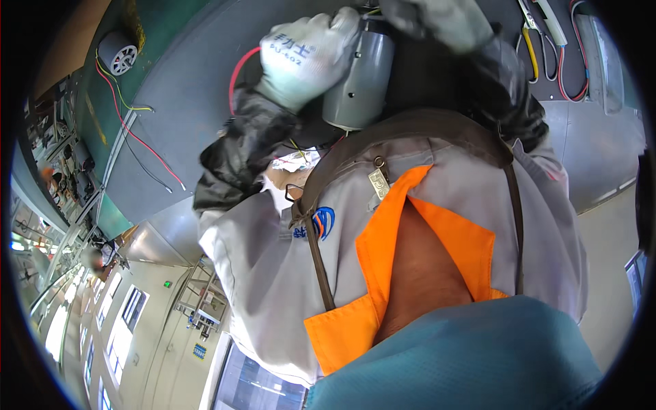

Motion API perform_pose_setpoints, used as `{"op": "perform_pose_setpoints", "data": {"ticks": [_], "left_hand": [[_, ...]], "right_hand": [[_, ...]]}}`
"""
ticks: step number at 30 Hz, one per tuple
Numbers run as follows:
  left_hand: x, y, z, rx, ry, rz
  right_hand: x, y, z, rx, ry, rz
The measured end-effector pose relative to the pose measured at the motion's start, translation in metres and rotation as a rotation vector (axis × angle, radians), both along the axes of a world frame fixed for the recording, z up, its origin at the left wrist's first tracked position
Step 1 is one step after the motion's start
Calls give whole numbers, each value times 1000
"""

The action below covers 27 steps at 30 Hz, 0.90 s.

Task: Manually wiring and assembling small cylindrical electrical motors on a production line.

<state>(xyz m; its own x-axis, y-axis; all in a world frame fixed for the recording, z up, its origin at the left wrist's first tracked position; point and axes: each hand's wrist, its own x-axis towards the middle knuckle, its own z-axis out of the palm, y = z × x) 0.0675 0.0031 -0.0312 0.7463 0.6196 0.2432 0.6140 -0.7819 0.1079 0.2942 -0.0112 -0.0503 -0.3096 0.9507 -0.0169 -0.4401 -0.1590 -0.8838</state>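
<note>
My left hand (304, 60), in a white knitted work glove, is closed against the side and far end of a grey metal cylinder, which looks like a motor housing (359, 85). Its fingertips curl near thin wires (372, 11) at that end. My right hand (444, 24), in a glove with dark-stained fingers, is at the same far end on the right. It is smeared by motion and cut by the upper edge, so its grip is hidden. A red wire (237, 78) loops out beside my left wrist. More thin wires hang below the cylinder's near end.
On the dark grey worktable (160, 113), a small motor (117, 55) with red, yellow-green and black leads lies at left. Yellow-handled scissors or snips (531, 51), red and black wires (564, 85) and a clear plastic container (607, 68) are at right.
</note>
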Motion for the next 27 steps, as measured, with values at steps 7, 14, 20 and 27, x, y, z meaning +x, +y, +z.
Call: {"op": "perform_pose_setpoints", "data": {"ticks": [7, 14, 20, 27], "left_hand": [[55, 12, -6, -53, -114, -378], [29, -4, 14, 38, 230, -100], [64, 28, 8, -75, -202, -355], [80, 62, -6, -1482, -568, -172]], "right_hand": [[35, 33, 8, -71, 145, -123], [23, 38, 9, 123, -412, -289], [177, -152, -33, 7, -2045, -780], [141, -234, -37, 65, -1722, -655]]}}
